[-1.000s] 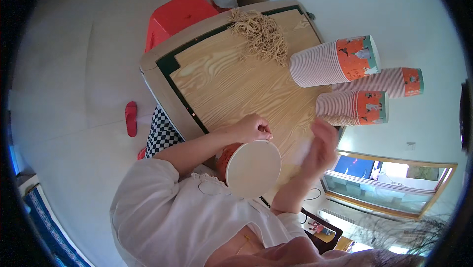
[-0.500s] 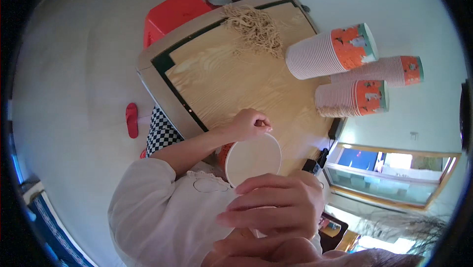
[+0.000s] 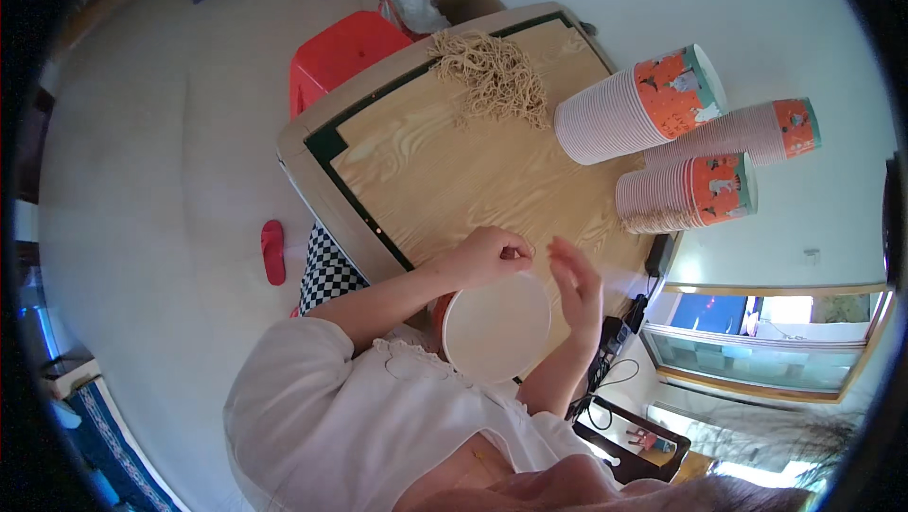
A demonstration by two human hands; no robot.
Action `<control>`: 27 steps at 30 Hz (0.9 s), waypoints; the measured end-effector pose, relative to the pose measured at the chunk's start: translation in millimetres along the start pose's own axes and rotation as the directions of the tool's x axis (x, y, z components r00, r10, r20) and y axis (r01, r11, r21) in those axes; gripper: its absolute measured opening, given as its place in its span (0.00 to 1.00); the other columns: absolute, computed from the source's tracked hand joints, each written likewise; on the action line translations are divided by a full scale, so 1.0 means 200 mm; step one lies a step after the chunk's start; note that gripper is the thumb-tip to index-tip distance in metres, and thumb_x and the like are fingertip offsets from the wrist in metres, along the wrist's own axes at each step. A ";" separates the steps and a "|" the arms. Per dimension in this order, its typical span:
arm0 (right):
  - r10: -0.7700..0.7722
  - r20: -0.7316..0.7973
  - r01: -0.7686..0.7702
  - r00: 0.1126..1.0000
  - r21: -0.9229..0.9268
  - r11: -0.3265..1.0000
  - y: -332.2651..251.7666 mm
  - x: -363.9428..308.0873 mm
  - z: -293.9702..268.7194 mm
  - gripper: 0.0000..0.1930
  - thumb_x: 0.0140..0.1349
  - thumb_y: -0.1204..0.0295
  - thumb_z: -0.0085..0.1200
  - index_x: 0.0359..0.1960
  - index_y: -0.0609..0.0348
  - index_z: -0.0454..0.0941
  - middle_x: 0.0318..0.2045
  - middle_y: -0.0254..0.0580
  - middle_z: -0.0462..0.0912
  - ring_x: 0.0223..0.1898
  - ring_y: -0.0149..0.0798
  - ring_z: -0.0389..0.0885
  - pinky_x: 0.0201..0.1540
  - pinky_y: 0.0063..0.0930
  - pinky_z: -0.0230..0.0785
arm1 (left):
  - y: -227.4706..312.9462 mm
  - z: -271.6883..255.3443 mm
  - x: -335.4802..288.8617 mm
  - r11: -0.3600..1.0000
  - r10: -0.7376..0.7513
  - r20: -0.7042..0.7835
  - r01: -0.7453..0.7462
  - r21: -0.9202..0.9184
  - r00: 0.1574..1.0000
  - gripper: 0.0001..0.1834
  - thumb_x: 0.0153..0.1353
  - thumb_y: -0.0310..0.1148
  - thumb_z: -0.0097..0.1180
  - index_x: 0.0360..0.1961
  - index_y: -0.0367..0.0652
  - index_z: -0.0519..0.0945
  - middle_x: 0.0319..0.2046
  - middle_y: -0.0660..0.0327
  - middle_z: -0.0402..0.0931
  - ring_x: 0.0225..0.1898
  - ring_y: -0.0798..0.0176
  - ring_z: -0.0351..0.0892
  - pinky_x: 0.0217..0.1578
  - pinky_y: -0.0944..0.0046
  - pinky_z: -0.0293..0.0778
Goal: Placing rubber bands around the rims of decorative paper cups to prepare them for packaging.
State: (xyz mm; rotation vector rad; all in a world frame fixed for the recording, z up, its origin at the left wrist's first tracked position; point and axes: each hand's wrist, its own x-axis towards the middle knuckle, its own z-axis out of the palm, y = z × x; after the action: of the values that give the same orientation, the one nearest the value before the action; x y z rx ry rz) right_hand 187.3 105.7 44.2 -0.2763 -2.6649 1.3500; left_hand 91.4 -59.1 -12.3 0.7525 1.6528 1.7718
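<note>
A paper bucket (image 3: 497,330) with a pale inside and a sliver of orange outer wall rests against my body at the table's near edge. At its far rim, my left hand (image 3: 492,257) is closed with thumb and fingertips pinched together; whatever lies between them is too small to make out. Beside the rim on the right, my right hand (image 3: 577,290) is raised with its fingers stretched out toward the left fingertips, slightly blurred. A loose heap of tan cords (image 3: 492,77) lies on the far part of the wooden table.
Nested stacks of orange-printed paper buckets, a large stack (image 3: 624,105), a near stack (image 3: 686,192) and a back stack (image 3: 752,134), lie along the table's right side. Black cables and adapters (image 3: 619,328) run along the right edge. A red stool (image 3: 345,53) stands beyond the table's left edge.
My right hand has moved away from close in front of the camera to the bucket's right rim, fingers now pointing up. My left hand stays pinched at the rim. The view has shifted slightly.
</note>
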 end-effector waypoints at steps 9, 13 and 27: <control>0.247 0.035 -0.248 0.968 0.229 0.941 0.04 -0.08 0.07 0.11 0.60 0.77 0.51 0.44 0.65 0.76 0.39 0.41 0.79 0.37 0.29 0.76 0.41 0.21 0.68 | -0.03 0.08 -0.02 0.969 0.144 0.004 -0.142 0.205 0.990 0.09 0.53 0.34 0.59 0.31 0.39 0.81 0.23 0.54 0.79 0.23 0.61 0.78 0.26 0.65 0.71; -0.257 -0.373 0.232 0.891 -0.112 0.966 -0.27 -0.13 -0.08 0.09 0.49 0.83 0.52 0.33 0.62 0.79 0.35 0.46 0.79 0.36 0.37 0.77 0.41 0.28 0.69 | -0.07 0.10 0.01 0.964 0.183 0.007 -0.181 0.193 0.983 0.09 0.54 0.34 0.58 0.30 0.38 0.81 0.22 0.54 0.79 0.22 0.60 0.78 0.26 0.64 0.71; -0.821 -0.262 0.614 0.508 0.778 0.132 -0.96 -0.03 0.02 0.02 0.52 0.78 0.52 0.26 0.63 0.72 0.31 0.52 0.78 0.29 0.42 0.77 0.29 0.31 0.72 | -0.03 0.08 -0.02 0.985 -0.031 -0.030 0.036 0.167 0.999 0.09 0.54 0.32 0.58 0.32 0.36 0.80 0.19 0.61 0.77 0.20 0.72 0.73 0.23 0.69 0.69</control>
State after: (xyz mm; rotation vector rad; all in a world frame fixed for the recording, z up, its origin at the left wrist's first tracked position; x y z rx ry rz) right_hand 173.7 -10.9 196.6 1.2323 -1.4189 1.9691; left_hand 105.3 -51.3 -17.1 0.7727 1.8390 1.6412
